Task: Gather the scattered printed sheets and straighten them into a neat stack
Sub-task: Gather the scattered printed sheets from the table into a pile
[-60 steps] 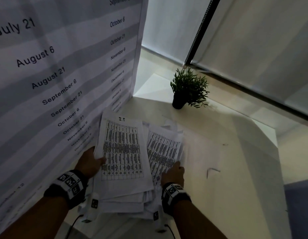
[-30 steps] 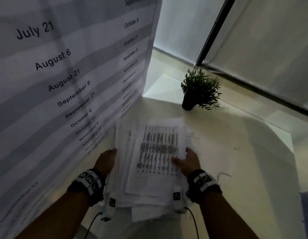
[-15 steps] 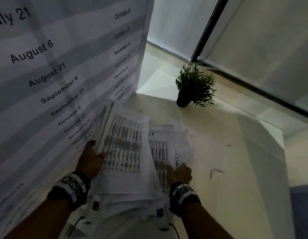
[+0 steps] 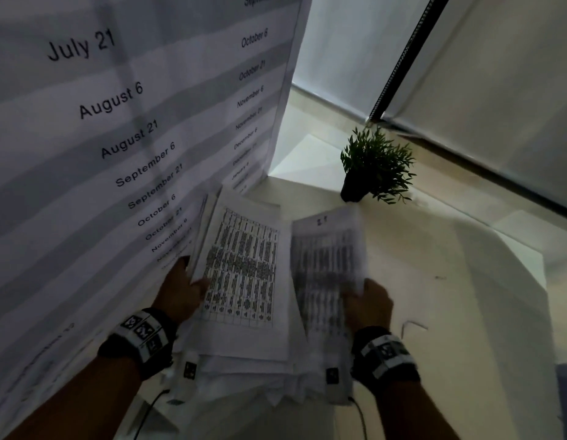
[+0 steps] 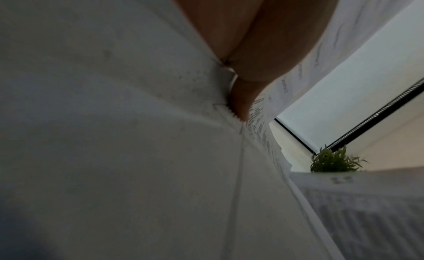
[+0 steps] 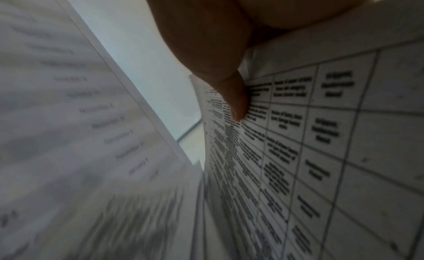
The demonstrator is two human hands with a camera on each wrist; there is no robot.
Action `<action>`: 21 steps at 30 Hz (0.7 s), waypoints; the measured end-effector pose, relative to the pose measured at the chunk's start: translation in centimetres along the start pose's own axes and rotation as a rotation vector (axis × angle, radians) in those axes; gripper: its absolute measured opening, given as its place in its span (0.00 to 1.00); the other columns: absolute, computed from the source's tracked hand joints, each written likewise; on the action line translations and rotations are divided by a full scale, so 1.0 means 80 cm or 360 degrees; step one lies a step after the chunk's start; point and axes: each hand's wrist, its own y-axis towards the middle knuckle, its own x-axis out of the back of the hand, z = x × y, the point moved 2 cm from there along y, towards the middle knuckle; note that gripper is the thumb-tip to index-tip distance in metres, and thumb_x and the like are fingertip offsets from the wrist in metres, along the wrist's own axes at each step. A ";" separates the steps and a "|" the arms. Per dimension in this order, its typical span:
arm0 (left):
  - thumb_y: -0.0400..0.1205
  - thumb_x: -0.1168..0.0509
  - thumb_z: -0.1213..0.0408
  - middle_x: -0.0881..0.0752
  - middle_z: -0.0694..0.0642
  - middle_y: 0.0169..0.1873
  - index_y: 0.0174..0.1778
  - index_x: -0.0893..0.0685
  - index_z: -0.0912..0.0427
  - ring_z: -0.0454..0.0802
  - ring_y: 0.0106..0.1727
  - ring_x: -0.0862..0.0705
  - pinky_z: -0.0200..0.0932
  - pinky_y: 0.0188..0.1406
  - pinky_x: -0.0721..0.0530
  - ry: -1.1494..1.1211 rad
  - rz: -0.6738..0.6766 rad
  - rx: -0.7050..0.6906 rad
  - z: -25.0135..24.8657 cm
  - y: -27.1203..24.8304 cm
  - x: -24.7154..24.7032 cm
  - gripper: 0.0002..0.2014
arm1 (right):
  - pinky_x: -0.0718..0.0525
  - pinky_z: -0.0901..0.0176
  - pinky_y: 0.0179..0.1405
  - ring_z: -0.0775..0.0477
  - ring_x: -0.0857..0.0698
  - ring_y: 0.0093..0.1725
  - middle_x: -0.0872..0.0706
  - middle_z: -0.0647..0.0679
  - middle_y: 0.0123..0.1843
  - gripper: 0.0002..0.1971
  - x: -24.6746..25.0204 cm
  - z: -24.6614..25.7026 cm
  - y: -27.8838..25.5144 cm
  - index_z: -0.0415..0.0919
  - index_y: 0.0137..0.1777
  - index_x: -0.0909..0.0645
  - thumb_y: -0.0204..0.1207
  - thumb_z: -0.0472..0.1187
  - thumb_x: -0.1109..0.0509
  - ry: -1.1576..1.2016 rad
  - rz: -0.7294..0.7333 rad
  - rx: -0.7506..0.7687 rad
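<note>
A loose pile of printed sheets point(image 4: 244, 328) with dark table grids is lifted off the white table point(image 4: 466, 312), split into two fanned bundles. My left hand point(image 4: 183, 287) grips the left bundle point(image 4: 241, 268) at its left edge, thumb on the printed face. My right hand point(image 4: 366, 301) pinches the right bundle point(image 4: 326, 271), blurred and headed by a number, at its right edge. In the left wrist view my thumb point(image 5: 241, 100) lies on stacked sheet edges point(image 5: 231, 115). In the right wrist view my thumb point(image 6: 231, 97) presses on the printed table point(image 6: 298, 136).
A large hanging poster of dates point(image 4: 123, 122) stands close on the left, right beside the sheets. A small potted plant point(image 4: 371, 166) stands at the table's far side. A small bent metal piece point(image 4: 412, 327) lies right of my right wrist. Roller blinds point(image 4: 498, 90) hang behind.
The head view swung. The sheets, one overlapped pile a second ago, now stand split in two bundles; my right hand has moved right and up with its bundle, my left keeps the left edge.
</note>
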 end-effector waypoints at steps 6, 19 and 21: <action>0.81 0.31 0.64 0.16 0.56 0.61 0.68 0.24 0.62 0.55 0.56 0.16 0.47 0.59 0.19 -0.0005 0.0238 0.0152 -0.005 -0.017 -0.040 0.20 | 0.30 0.56 0.34 0.44 0.22 0.31 0.18 0.40 0.31 0.11 0.142 0.061 0.005 0.36 0.36 0.18 0.69 0.43 0.22 0.0180 -0.0435 0.0244; 0.87 0.45 0.51 0.16 0.62 0.52 0.57 0.16 0.63 0.59 0.54 0.16 0.46 0.54 0.21 0.0076 0.0136 0.0423 -0.001 -0.006 -0.051 0.20 | 0.23 0.49 0.70 0.36 0.19 0.67 0.20 0.36 0.71 0.22 -0.064 0.007 0.003 0.38 0.74 0.28 0.81 0.38 0.34 0.0194 0.0408 -0.0285; 0.86 0.43 0.51 0.18 0.62 0.63 0.70 0.23 0.67 0.62 0.64 0.19 0.45 0.61 0.24 0.0150 0.0139 0.0416 -0.003 -0.009 -0.057 0.24 | 0.29 0.54 0.73 0.37 0.24 0.73 0.24 0.36 0.75 0.21 -0.094 0.003 -0.011 0.34 0.75 0.29 0.82 0.35 0.42 -0.0013 0.0496 -0.0174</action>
